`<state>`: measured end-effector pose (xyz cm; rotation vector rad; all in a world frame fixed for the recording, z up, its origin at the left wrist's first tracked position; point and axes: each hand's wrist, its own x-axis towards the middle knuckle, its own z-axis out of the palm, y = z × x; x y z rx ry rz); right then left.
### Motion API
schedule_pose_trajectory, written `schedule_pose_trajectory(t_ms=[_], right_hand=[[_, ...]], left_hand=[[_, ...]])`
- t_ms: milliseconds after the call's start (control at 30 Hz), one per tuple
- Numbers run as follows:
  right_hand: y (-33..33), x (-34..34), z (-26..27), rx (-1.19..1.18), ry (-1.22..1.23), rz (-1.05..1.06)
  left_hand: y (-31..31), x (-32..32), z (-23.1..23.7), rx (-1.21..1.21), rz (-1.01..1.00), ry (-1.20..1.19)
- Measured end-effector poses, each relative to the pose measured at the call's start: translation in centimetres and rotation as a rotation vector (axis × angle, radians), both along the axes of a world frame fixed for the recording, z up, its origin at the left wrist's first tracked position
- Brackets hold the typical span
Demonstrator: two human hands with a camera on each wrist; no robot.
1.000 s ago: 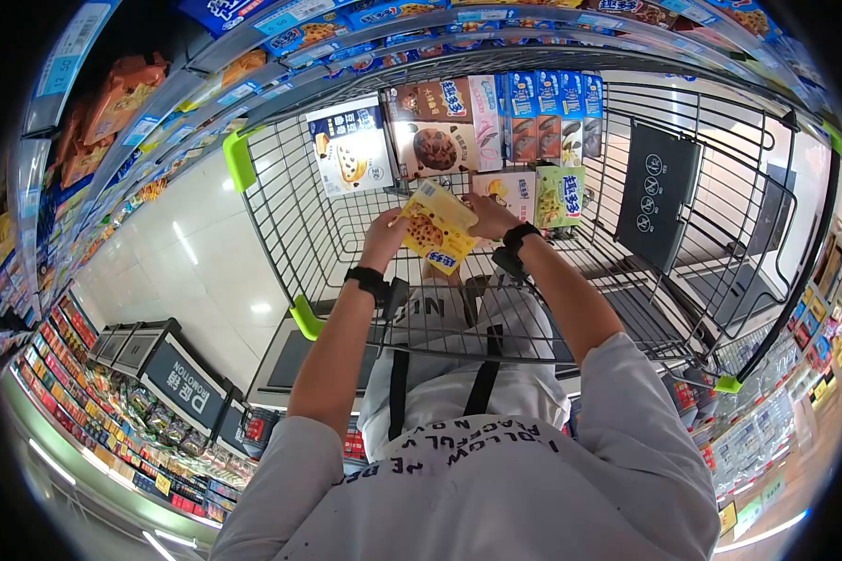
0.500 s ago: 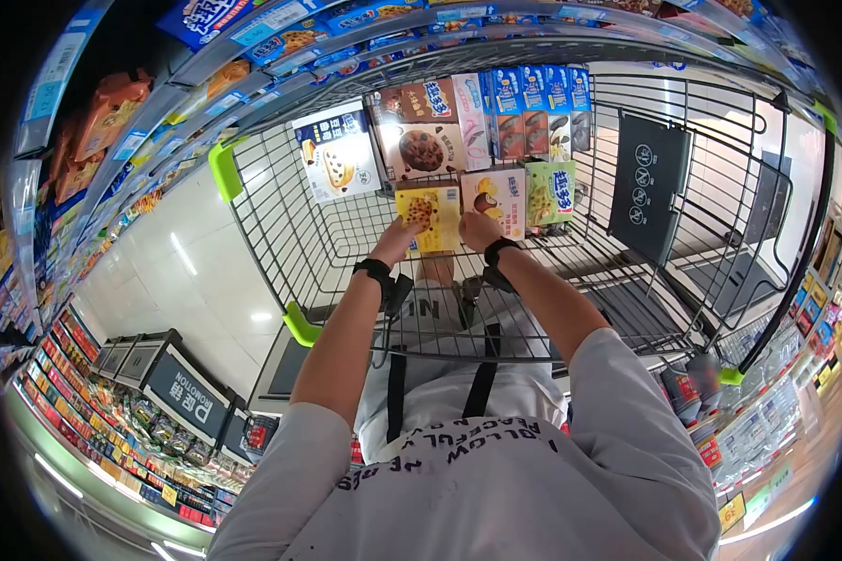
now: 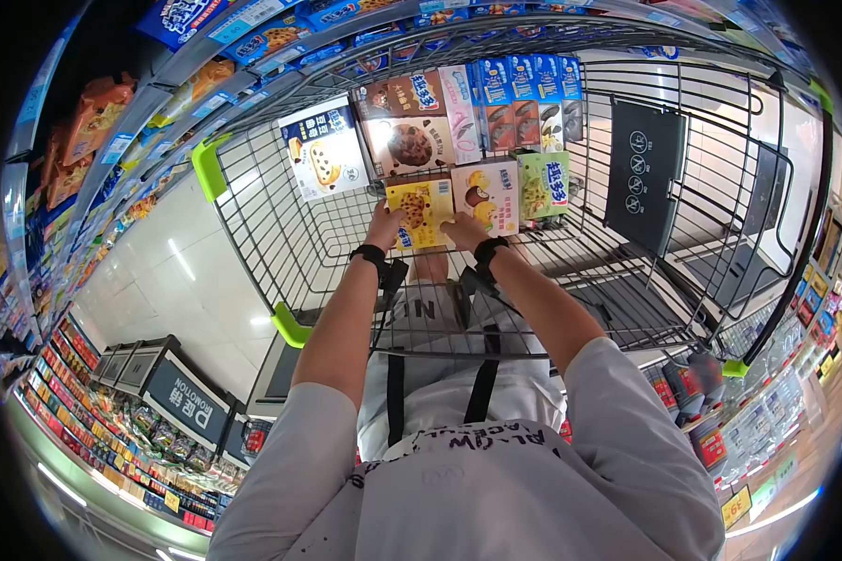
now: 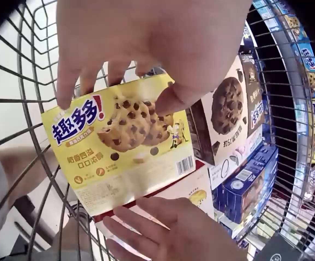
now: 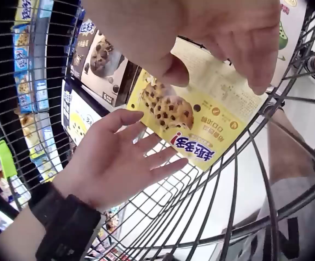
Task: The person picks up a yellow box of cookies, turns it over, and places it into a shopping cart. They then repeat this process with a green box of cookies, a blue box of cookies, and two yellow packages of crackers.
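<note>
A yellow box of chocolate chip cookies (image 3: 423, 210) lies in the shopping cart with its printed face up. My left hand (image 3: 384, 227) is at its left side, fingers stretched along that edge. On the opposite side my right hand (image 3: 464, 231) rests flat-fingered against the box. Each thumb overlaps the printed face in its own wrist view. Directly right of the yellow box sit a cream cookie box (image 3: 488, 198) and a green box (image 3: 544, 190). A brown cookie box (image 3: 407, 142) stands just beyond it.
The wire cart (image 3: 253, 220) surrounds the boxes. A white and navy box (image 3: 324, 154) lies at the left, and several blue boxes (image 3: 524, 82) stand at the back. Shelves of packaged cookies (image 3: 276, 45) run along the far side. A dark panel (image 3: 644, 173) closes the right.
The yellow box was held tilted above the cart. It has been turned and lowered into line beside the cream box, and both hands have come down with it.
</note>
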<state>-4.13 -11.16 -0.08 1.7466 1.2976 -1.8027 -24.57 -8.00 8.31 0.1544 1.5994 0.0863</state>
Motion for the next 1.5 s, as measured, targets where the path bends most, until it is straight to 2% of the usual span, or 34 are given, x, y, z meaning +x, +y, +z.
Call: schedule_pose_trajectory(t_ms=[33,100,167,233,300,367,433,500,533,600,633,700,767,833,867,900,967,1033,1100,1167,1200,1233,1267,1300,1367,1433,1500], right_hand=[[0.7,-0.3,1.3,0.001,-0.002,0.001],[1.9,-0.7,4.8,-0.172,0.044,-0.165],[3.1,-0.7,8.1,-0.159,0.069,-0.252],[3.4,-0.7,8.4,-0.132,0.103,-0.337],[4.3,-0.4,8.7,-0.244,0.127,-0.332],[4.8,0.2,9.1,-0.297,0.164,-0.391],[4.3,0.8,8.7,-0.359,0.202,-0.444],[3.7,1.2,8.2,-0.427,0.308,-0.657],[3.2,1.8,8.0,-0.43,0.308,-0.661],[2.9,2.8,7.8,-0.525,0.465,-0.84],[3.2,2.7,9.0,-0.527,0.467,-0.841],[4.0,2.9,11.0,-0.464,0.232,-0.729],[4.7,3.0,12.3,-0.5,0.236,-0.738],[4.9,2.4,14.0,-0.461,0.119,-0.847],[4.7,2.4,13.4,-0.491,0.135,-0.928],[5.1,2.4,14.0,-0.486,0.133,-0.924],[5.3,2.5,15.3,-0.404,0.366,-0.794],[5.4,1.9,15.9,-0.35,0.354,-0.76],[4.8,0.9,15.6,-0.305,0.342,-0.728],[2.9,0.3,13.6,-0.046,0.522,-0.695],[2.1,0.4,12.1,-0.054,0.518,-0.698],[1.6,0.5,10.1,0.043,0.522,-0.632],[1.4,0.6,8.4,0.145,0.527,-0.564],[1.1,0.6,7.4,0.149,0.525,-0.565],[0.7,0.5,5.9,0.199,0.216,-0.313],[0.7,0.2,4.5,0.18,0.158,-0.302],[0.3,-0.3,4.0,0.155,0.103,-0.292]], left_hand=[[0.0,0.2,0.1,0.059,0.039,0.038],[0.5,0.2,0.2,0.046,0.002,0.052],[1.3,-0.5,1.0,0.003,-0.046,-0.03],[1.7,-0.9,2.0,-0.006,-0.067,-0.043],[2.2,-0.9,3.0,-0.028,-0.164,-0.033],[2.6,-1.3,3.7,-0.024,-0.173,-0.084],[2.4,-1.8,4.0,-0.053,-0.059,-0.156],[2.1,-2.4,4.4,-0.069,-0.005,-0.188],[1.7,-2.6,4.8,-0.041,0.046,-0.212],[1.2,-2.7,5.3,0.0,0.133,-0.205],[1.1,-2.8,6.1,-0.001,0.132,-0.202],[1.3,-3.3,7.4,-0.008,0.393,-0.264],[1.5,-3.1,8.1,0.022,0.377,-0.251],[1.5,-2.4,9.0,0.154,0.166,-0.196],[1.4,-1.8,9.3,0.174,0.195,-0.106],[1.3,-1.9,9.2,0.178,0.2,-0.109],[0.8,-2.1,8.9,0.213,0.028,-0.048],[0.0,-2.2,8.6,0.221,0.04,-0.04],[-1.3,-2.1,8.1,0.245,-0.031,0.0],[-1.6,-2.2,8.0,0.222,-0.035,-0.089],[-1.5,-2.0,7.8,0.141,0.156,-0.077],[-1.4,-1.8,7.5,0.063,0.344,-0.064],[-1.3,-1.3,7.1,0.076,0.443,-0.043],[-1.1,-1.1,6.7,0.077,0.44,-0.046],[-0.4,-0.8,6.2,0.243,0.262,-0.18],[-0.3,-0.4,4.2,0.21,0.204,-0.106],[-1.9,-0.3,0.4,0.219,0.022,-0.072]])
